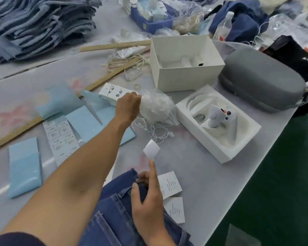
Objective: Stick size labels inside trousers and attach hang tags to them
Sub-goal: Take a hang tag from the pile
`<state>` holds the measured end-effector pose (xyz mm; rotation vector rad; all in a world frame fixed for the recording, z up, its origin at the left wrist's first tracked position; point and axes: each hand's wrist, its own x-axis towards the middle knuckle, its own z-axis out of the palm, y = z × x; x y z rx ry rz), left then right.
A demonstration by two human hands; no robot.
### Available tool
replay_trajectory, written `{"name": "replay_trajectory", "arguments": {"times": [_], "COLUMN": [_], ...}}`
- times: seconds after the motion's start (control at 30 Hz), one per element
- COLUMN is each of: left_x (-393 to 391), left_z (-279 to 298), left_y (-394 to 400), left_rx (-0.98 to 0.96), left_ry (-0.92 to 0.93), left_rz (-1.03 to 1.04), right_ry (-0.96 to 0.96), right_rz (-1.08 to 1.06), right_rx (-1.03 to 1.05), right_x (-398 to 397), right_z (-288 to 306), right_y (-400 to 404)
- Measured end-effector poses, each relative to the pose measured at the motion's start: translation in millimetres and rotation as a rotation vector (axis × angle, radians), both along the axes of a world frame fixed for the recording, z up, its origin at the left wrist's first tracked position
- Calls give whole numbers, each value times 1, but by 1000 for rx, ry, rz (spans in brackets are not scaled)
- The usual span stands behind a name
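Denim trousers (pixel 114 210), dark blue, lie at the near edge of the desk (pixel 194 157), and we take them as our landmark. Our right hand (pixel 146 199) rests on their waistband, forefinger straight with a small white label (pixel 151 149) stuck to its tip, the other fingers loosely curled on the cloth. Just right of the trousers lie two white hang tags (pixel 171 185). Beyond the trousers our left hand (pixel 127 106) reaches with fingers curled at a clear bag of white strings (pixel 156 107); we cannot tell whether it grips anything. Left of the trousers lie pale blue sheets (pixel 25 166) and a printed label strip (pixel 60 139). Far beyond them stands an open white box (pixel 185 63).
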<state>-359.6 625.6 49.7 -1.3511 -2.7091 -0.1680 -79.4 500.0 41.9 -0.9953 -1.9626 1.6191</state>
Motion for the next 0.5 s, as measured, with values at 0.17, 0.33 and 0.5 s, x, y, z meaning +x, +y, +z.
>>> {"name": "replay_trajectory", "arguments": {"times": [0.17, 0.33, 0.5], "left_x": [5, 19, 7], "left_z": [21, 26, 38], "left_y": [-40, -79, -60], "left_rx": [369, 442, 424], "left_ry": [67, -45, 14], "left_rz": [147, 219, 245], "right_ry": [26, -40, -29], "right_rz": [-14, 46, 31], "right_rx": [-17, 46, 36], "right_x": [4, 4, 5], "right_z": [0, 4, 3], "right_y": [1, -4, -4]}}
